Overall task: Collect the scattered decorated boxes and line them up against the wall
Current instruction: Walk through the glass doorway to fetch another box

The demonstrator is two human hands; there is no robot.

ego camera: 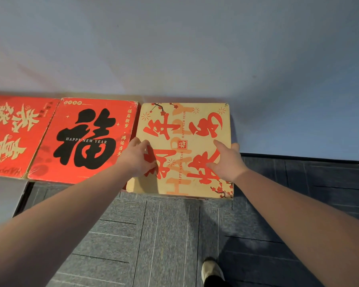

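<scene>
Three decorated boxes stand in a row against the white wall (174, 48). A beige box (187, 129) with red characters and plum blossoms is the rightmost. A red box (85, 139) with a large black character sits in the middle, touching it. Another red box (10, 133) with gold characters is at the left, cut off by the frame edge. My left hand (138, 157) rests on the beige box's left part with fingers spread. At the same box's right edge my right hand (228, 160) lies on the top, fingers reaching over the side.
Grey carpet tiles (153, 235) cover the floor in front of the boxes. A shoe (210, 270) shows at the bottom. A pale flat panel (2, 199) lies on the floor at the lower left. To the right of the beige box the wall base is bare.
</scene>
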